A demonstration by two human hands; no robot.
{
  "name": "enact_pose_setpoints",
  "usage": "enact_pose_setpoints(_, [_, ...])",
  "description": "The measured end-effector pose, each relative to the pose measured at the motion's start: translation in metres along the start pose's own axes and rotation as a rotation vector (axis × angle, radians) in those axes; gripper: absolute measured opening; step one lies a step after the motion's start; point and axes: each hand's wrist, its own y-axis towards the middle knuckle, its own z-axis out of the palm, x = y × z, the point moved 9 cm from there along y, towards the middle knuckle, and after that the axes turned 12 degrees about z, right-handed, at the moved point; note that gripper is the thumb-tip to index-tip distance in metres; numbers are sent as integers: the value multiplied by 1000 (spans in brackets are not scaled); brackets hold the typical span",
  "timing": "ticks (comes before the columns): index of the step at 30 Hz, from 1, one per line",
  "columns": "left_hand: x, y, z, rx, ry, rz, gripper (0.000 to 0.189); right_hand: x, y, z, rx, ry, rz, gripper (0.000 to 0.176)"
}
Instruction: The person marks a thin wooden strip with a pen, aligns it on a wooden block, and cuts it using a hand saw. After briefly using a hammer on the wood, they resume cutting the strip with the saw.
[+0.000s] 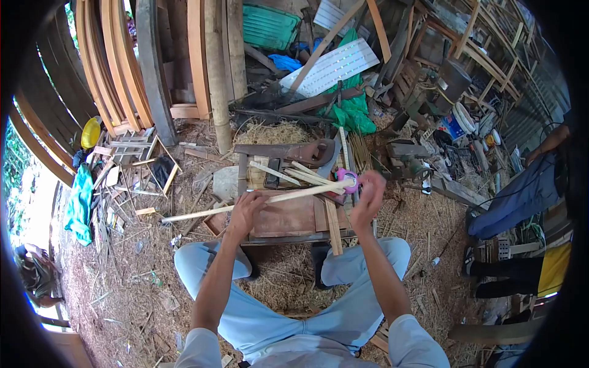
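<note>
Left hand [246,211] is holding the long stick [208,212], which is lying across the low bench [288,237], one end jutting past the bench's left side, the other meeting the pink tool [350,180]. Right hand [370,190] is curling right by that tool; can't tell if it's gripping. Saw [276,151] is lying along the far side, short sticks [273,172] nearer. Shavings [288,270] are covering the floor. Planks [199,61] are standing far left, green crate [270,27] beyond. Blue trousers [515,202] are showing at right, someone else's.
</note>
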Motion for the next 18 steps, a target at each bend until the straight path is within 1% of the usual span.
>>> enact_pose_setpoints(1, [1,3,-2,0,-4,6,31,-12,11,4,-6,-4,-3,20])
enact_pose_setpoints(3, [9,2,-5,-67,-127,-93,31,-80,33,15,81,1,456,24])
enact_pose_setpoints(5, [15,1,-2,-87,-144,-102,31,-108,38,59,354,-421,280,26])
enact_pose_setpoints(7, [18,2,-1,-101,-153,-114,32,-133,26,101,564,-691,-127,37])
enact_pose_setpoints(8, [16,4,-1,-91,-159,-114,31,-138,25,111,566,-691,-122,37])
enact_pose_setpoints(10, [14,8,-2,-79,-161,-123,31,-143,3,146,696,-1010,-406,43])
enact_pose_setpoints(11, [12,9,-2,-91,-173,-132,32,-145,3,152,704,-1005,-403,43])
enact_pose_setpoints(13, [6,16,-3,-103,-180,-146,33,-158,3,166,715,-1225,-453,48])
enact_pose_setpoints(14, [-3,25,-7,-140,-156,-77,36,-163,6,172,713,-1338,-480,51])
enact_pose_setpoints(15, [-13,31,-9,-177,-132,-4,40,-163,11,175,744,-1307,-466,48])
enact_pose_setpoints(16, [-16,34,-5,-178,-131,0,40,-160,13,175,739,-1307,-467,48])
enact_pose_setpoints(18, [-23,41,3,-164,-242,6,45,-155,14,182,852,-1255,-480,44])
